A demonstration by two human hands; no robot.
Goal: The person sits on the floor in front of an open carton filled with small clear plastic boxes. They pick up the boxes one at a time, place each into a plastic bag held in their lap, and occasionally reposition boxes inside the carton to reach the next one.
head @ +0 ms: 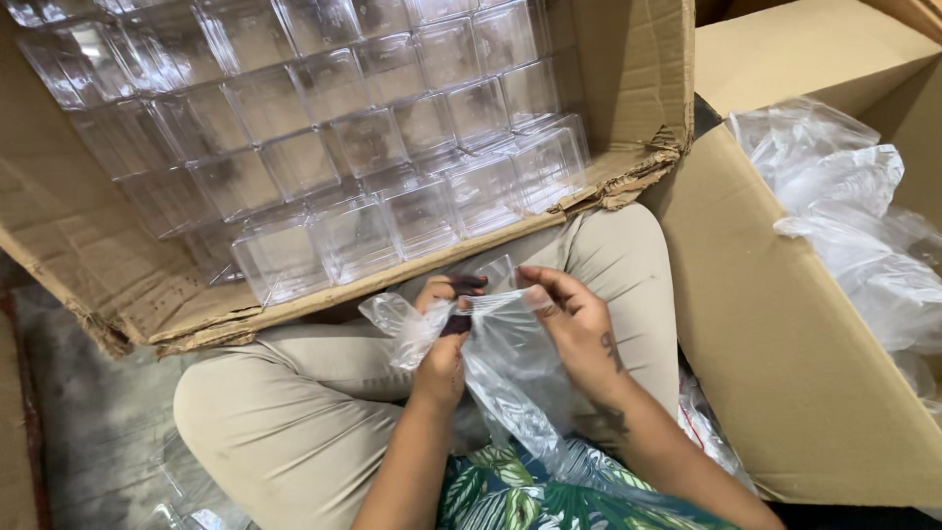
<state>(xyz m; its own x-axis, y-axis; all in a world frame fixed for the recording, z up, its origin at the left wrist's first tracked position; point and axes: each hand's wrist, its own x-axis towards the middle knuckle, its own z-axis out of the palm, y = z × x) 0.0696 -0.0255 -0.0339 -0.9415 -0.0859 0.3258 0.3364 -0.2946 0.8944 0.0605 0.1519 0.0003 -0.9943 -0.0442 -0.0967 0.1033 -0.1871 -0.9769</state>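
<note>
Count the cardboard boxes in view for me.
2. One cardboard box lies open ahead of the knees, packed with clear plastic cubes. The second cardboard box stands at the right, holding crumpled plastic bags. Others may sit outside the frame.
</note>
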